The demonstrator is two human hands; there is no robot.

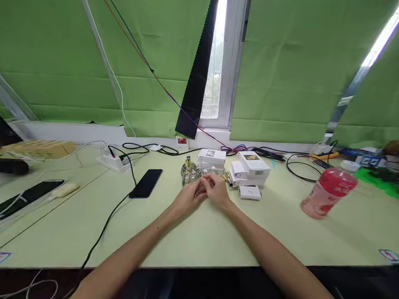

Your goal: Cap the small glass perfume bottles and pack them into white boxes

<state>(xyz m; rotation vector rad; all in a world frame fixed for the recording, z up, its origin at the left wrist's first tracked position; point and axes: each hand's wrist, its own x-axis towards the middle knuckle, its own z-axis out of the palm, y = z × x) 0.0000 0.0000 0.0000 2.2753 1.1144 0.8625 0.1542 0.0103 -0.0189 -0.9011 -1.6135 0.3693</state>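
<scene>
My left hand (188,196) and my right hand (219,192) meet over the table, fingers curled and thumbs close together. Between them shows part of a clear glass bottle (200,190), mostly covered by the fingers. Just behind stand several ribbed, rounded glass bottles; one glass bottle (188,176) has a gold-coloured neck. A stack of white boxes (211,158) is behind the hands. To the right of my right hand are more white boxes (254,165), with a small white box (249,192) lying in front. A small gold-coloured piece (229,181) lies beside that pile.
A black phone (146,183) lies left of my hands, with a black cable (107,224) running past it to the front edge. A pink bottle (328,193) stands at right. Power strip (114,162) and cables lie along the wall. Another dark phone (31,194) is far left.
</scene>
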